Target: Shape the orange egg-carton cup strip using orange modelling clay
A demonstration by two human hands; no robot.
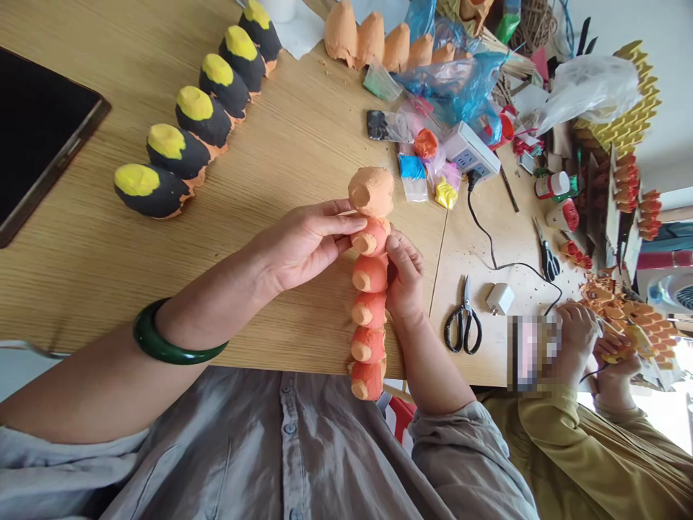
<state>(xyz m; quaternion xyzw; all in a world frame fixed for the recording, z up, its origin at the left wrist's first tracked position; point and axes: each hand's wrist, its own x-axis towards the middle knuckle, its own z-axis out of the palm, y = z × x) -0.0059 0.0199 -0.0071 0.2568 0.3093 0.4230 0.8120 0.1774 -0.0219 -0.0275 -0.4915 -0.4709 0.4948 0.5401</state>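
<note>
The person's left hand [306, 245] and right hand [406, 271] are gripping an orange egg-carton strip [369, 274] from either side near its far end. The strip, five cups red-coated, is reaching past the near edge of the worktop [303, 144]. A black-and-yellow strip [195, 108] is lying left; scissors [464, 307] are resting right.

The socket [470, 152] sits on the table [292, 155], its cord [494, 266] trailing to the lower right. A blue bag [460, 85] lies just above it, a white bag [593, 87] to its upper right, a jar [552, 185] to its right. Below the socket lie scissors [463, 310] and a charger [499, 298]; a tablet [40, 137] lies far to its left
</note>
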